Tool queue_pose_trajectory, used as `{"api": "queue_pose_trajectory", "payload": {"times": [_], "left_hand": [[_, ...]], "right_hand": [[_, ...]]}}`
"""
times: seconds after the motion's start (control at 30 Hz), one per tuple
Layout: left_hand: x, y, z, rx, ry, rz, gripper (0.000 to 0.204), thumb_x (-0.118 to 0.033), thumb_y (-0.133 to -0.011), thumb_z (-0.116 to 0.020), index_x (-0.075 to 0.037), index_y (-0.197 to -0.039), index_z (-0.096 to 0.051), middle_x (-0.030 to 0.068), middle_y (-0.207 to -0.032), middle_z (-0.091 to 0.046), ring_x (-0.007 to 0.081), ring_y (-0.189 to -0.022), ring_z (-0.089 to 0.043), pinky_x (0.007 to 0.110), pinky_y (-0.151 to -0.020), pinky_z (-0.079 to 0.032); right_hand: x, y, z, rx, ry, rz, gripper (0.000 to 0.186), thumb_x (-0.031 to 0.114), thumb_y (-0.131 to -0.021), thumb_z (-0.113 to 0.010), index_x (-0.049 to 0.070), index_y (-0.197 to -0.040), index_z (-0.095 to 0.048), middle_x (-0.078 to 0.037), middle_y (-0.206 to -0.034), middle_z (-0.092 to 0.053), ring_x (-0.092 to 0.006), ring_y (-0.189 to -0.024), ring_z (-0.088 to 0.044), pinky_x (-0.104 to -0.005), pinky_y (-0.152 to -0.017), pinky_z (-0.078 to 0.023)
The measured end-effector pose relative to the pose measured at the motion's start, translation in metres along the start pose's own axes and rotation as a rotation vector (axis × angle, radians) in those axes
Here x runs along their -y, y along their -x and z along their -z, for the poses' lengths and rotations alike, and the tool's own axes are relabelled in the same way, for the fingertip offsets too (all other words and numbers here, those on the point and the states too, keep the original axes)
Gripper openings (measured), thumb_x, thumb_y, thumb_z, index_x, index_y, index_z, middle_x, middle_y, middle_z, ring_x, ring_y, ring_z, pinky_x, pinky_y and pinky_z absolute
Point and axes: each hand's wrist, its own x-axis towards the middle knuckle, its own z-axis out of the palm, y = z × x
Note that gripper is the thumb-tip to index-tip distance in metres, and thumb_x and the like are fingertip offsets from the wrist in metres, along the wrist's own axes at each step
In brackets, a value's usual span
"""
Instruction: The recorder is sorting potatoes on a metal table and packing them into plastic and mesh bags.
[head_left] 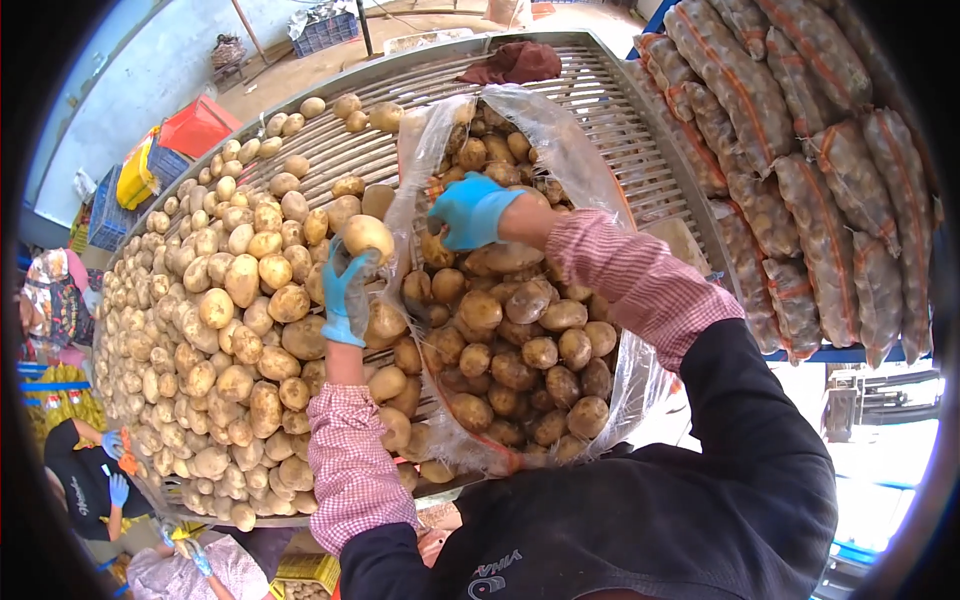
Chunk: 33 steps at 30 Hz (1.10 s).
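My left hand [347,292], in a blue glove, grips a large pale potato [368,238] between thumb and fingers, just left of an open clear plastic bag [618,350]. The bag is full of brownish potatoes [515,370]. My right hand [470,211], also gloved in blue, is inside the bag's mouth near its left rim. Its fingers curl downward over the potatoes there, and anything within them is hidden. To the left, a big heap of loose potatoes [240,330] spreads over a slatted metal table [610,120].
Tall net sacks of potatoes [800,190] are stacked at the right. A dark red cloth [515,62] lies at the table's far edge. Beyond its left side are a red crate [198,125] and blue crates [108,212]. Co-workers' gloved hands [118,488] show at lower left.
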Motion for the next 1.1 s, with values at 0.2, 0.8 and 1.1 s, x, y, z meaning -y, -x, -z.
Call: {"api": "queue_pose_trajectory", "payload": {"times": [0.2, 0.8, 1.1], "left_hand": [[-0.033, 0.030, 0.024, -0.105, 0.043, -0.046, 0.048, -0.014, -0.092, -0.073, 0.001, -0.135, -0.058, 0.0037, -0.117, -0.065, 0.0152, -0.106, -0.061, 0.031, -0.096, -0.050], [-0.149, 0.107, 0.045, -0.270, -1.473, -0.400, 0.049, -0.029, -0.083, -0.083, -0.004, -0.123, -0.067, 0.0151, -0.129, -0.066, 0.0297, -0.117, -0.065, 0.043, -0.098, -0.053], [0.009, 0.082, -0.051, -0.096, -1.640, -0.297, 0.041, -0.037, -0.086, -0.079, -0.007, -0.112, -0.073, 0.0129, -0.120, -0.067, 0.0351, -0.112, -0.062, 0.044, -0.094, -0.054]], "right_hand": [[0.005, -0.054, -0.070, -0.052, 0.119, 0.025, 0.040, 0.033, -0.085, -0.070, 0.006, -0.114, -0.077, -0.020, -0.116, -0.074, -0.0373, -0.106, -0.071, -0.0480, -0.093, -0.055], [0.054, -0.030, 0.094, -0.122, -0.867, 0.214, 0.043, 0.014, -0.074, -0.077, 0.008, -0.117, -0.076, -0.010, -0.106, -0.078, -0.0214, -0.093, -0.072, -0.0352, -0.080, -0.057], [0.057, -0.005, 0.003, 0.386, 0.186, 0.066, 0.038, 0.022, -0.081, -0.071, 0.009, -0.116, -0.077, -0.016, -0.101, -0.077, -0.0329, -0.094, -0.074, -0.0449, -0.083, -0.058]]}}
